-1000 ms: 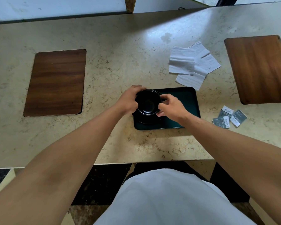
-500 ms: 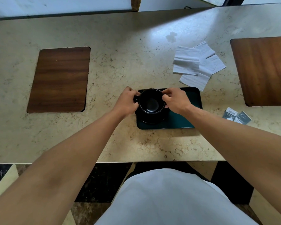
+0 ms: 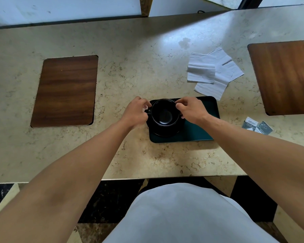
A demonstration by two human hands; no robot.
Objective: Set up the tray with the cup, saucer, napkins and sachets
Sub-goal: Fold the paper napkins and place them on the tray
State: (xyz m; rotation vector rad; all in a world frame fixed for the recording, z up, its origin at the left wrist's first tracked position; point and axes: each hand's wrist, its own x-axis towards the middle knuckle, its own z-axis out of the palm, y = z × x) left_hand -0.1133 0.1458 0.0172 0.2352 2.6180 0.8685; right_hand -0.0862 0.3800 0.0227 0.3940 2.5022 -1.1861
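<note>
A black cup (image 3: 164,114) stands upright on a black saucer (image 3: 165,132) at the left end of a dark green tray (image 3: 198,132). My left hand (image 3: 136,113) is at the cup's left side, its curled fingers at the handle. On the right side, my right hand (image 3: 191,109) pinches the rim with curled fingers. Several white napkins (image 3: 212,72) lie loosely overlapped on the counter beyond the tray's right end. A few grey sachets (image 3: 257,124) lie on the counter to the right of the tray.
The beige marble counter (image 3: 130,67) has a dark wooden inset panel at the left (image 3: 65,90) and another at the right (image 3: 284,76). The counter's front edge runs just in front of my body.
Both hands shifted round the cup: the right hand went from the near right side up to the far right rim. The cup turned so its handle points left. The view drifted slightly.
</note>
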